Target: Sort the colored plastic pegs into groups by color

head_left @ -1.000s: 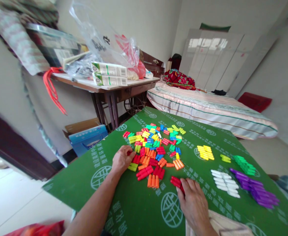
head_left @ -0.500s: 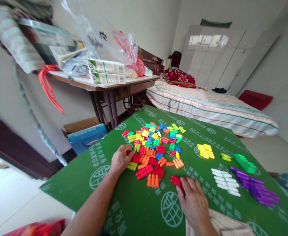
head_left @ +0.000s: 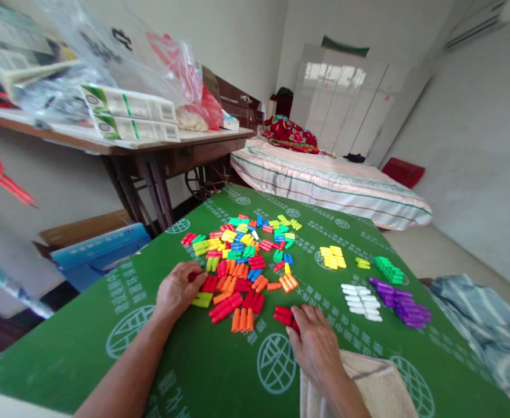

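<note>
My left hand (head_left: 177, 290) rests at the left edge of a loose heap of small bullet-shaped plastic pieces (head_left: 237, 270), mostly red, orange, yellow, green and blue. Its fingers are closed on a red piece (head_left: 193, 276), mostly hidden by them. To the right of the heap, my right hand (head_left: 316, 339) lies low over the table with its thumb and fingers around a joined set of red pieces (head_left: 283, 315). A row of three orange pieces (head_left: 242, 320) and more red pieces (head_left: 226, 307) lie between the hands.
On the green table (head_left: 211, 371), sorted groups stand at the right: yellow (head_left: 333, 257), white (head_left: 361, 302), purple (head_left: 401, 302) and green (head_left: 388, 270). A beige cloth (head_left: 368, 383) lies under my right forearm. Beyond are a side table (head_left: 150, 148) and a bed (head_left: 324, 174).
The camera view has turned to the right, so everything sits further left in the picture. Both hands stay at nearly the same spots on the table, still holding red pieces.
</note>
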A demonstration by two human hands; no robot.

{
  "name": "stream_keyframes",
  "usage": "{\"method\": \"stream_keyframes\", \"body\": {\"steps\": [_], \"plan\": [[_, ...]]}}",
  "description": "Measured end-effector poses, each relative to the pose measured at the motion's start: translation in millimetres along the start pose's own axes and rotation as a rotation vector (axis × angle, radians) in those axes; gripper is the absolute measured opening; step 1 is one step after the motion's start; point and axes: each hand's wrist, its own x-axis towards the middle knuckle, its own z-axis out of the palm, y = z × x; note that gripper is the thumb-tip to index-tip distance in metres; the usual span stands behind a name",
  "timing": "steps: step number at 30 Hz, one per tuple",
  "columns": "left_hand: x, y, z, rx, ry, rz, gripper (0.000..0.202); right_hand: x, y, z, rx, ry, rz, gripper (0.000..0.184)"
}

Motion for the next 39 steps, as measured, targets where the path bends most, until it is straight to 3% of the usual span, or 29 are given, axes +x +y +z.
{"method": "stream_keyframes", "body": {"steps": [4, 12, 17, 26, 39], "plan": [[2, 0, -0.7, 0.007, -0.012, -0.008, 0.034, 1, 0, -7, 0.035, -0.080, 0.040, 0.044], [2, 0, 0.1, -0.003, -0.019, -0.008, 0.033, 7, 5, -17, 0.100, -0.180, 0.013, 0.043], [1, 5, -0.1, -0.013, -0.021, -0.014, 0.033, 6, 16, -22, 0.154, -0.192, 0.005, 0.050], [-1, 6, -1.7, -0.015, -0.009, -0.006, 0.030, 4, 30, -9, 0.183, -0.142, -0.023, 0.052], [1, 4, -0.7, -0.012, -0.001, 0.007, 0.033, 16, -3, -16, 0.094, -0.152, -0.066, 0.041]]}}
